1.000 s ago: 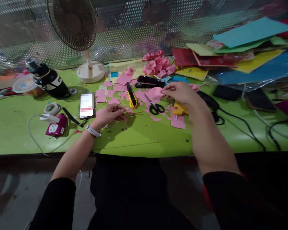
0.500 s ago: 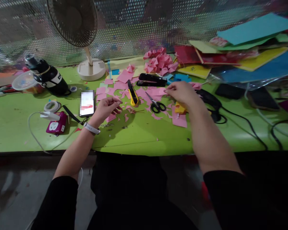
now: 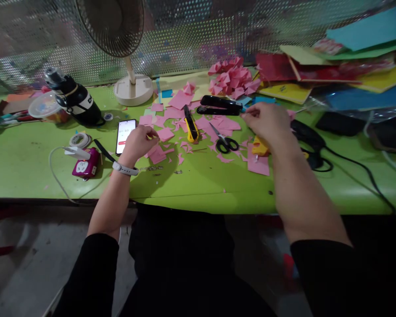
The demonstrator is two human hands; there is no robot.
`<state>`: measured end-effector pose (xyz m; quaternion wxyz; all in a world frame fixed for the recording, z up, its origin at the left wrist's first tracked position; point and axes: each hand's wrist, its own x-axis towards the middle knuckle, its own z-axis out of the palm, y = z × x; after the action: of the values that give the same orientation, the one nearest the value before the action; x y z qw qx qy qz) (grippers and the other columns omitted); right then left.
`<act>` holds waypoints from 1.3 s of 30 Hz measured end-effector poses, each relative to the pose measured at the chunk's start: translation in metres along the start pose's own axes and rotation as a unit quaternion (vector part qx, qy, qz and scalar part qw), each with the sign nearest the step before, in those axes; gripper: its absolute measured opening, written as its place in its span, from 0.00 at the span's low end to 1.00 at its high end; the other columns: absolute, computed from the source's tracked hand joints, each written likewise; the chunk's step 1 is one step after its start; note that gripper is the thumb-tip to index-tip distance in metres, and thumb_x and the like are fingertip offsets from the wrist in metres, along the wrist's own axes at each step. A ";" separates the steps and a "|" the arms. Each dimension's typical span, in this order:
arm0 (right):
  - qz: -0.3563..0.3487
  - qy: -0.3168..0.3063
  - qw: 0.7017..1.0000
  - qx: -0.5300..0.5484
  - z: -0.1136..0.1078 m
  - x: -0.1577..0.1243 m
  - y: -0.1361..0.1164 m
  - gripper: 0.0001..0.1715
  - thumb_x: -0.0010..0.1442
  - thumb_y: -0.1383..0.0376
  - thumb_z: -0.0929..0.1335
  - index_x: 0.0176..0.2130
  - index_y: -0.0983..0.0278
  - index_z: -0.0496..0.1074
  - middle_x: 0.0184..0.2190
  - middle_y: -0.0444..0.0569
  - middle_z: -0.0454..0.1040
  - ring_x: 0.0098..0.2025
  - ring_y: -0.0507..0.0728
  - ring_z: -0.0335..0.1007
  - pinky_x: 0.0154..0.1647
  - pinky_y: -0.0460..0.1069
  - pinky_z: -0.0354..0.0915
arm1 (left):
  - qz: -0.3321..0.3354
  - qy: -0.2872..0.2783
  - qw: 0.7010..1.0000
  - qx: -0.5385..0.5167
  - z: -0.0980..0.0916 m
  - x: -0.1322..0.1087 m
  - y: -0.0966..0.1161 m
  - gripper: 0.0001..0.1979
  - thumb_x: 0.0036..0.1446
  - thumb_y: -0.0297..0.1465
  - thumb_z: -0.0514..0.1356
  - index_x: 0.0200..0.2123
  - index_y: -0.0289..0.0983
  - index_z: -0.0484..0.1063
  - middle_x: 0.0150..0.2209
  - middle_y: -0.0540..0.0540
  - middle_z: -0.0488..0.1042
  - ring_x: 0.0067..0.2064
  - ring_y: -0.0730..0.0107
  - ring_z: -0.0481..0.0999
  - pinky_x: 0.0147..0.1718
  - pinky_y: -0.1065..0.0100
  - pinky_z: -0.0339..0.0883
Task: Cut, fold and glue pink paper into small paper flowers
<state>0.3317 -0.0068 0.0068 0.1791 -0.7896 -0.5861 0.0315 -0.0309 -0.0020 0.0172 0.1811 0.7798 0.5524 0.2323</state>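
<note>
My left hand [image 3: 140, 141] hovers beside the phone [image 3: 125, 132], partly covering its right side. Its fingers are loosely bent and a little apart, with no object visible in them. Pink paper pieces [image 3: 165, 134] lie just past its fingertips. Farther right, my right hand [image 3: 267, 119] is closed in a pinch near the right end of the black stapler [image 3: 218, 105]; whatever is between those fingertips is too small to make out. Scissors with black handles [image 3: 227, 144] and a yellow box cutter [image 3: 191, 125] rest between the hands. A yellow object [image 3: 260, 146] shows under my right wrist.
Folded pink paper shapes [image 3: 232, 79] are heaped at the back. A fan [image 3: 133, 90], a black bottle [image 3: 77, 103], a tape roll [image 3: 79, 140] and a purple power adapter [image 3: 86, 164] stand left. Coloured sheets [image 3: 366, 31] and a corded black tool [image 3: 308, 136] are right.
My left hand has drawn left from the paper scraps to the phone, uncovering pink pieces. My right hand has moved from the pink paper toward the stapler's right end. The camera view has shifted slightly.
</note>
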 end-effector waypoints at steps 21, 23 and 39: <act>-0.165 -0.042 0.952 0.254 -0.008 -0.040 -0.041 0.09 0.62 0.61 0.70 0.40 0.60 0.80 0.39 0.53 0.83 0.36 0.59 0.76 0.41 0.56 0.71 | 0.037 -0.104 0.968 -0.226 0.021 -0.008 0.013 0.07 0.56 0.33 0.65 0.34 0.36 0.74 0.33 0.44 0.80 0.33 0.70 0.80 0.33 0.68 0.74; -0.197 -0.089 0.941 0.261 -0.003 -0.054 -0.052 0.09 0.63 0.60 0.70 0.41 0.58 0.80 0.39 0.51 0.82 0.36 0.59 0.76 0.39 0.57 0.72 | 0.028 -0.140 0.952 -0.269 0.027 -0.011 0.018 0.08 0.56 0.35 0.65 0.34 0.36 0.73 0.33 0.44 0.81 0.32 0.71 0.81 0.31 0.69 0.74; -0.244 -0.045 0.966 0.077 0.046 -0.031 -0.052 0.11 0.67 0.67 0.67 0.46 0.60 0.78 0.48 0.56 0.77 0.53 0.67 0.72 0.52 0.65 0.69 | -0.014 -0.046 0.995 -0.084 0.022 -0.006 0.013 0.05 0.58 0.29 0.62 0.34 0.35 0.78 0.33 0.42 0.82 0.32 0.69 0.80 0.32 0.67 0.72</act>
<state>0.2628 -0.0119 -0.0246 0.2148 -0.6043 -0.7643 0.0671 -0.0101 -0.0121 0.0046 0.2744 0.7640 0.5327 0.2393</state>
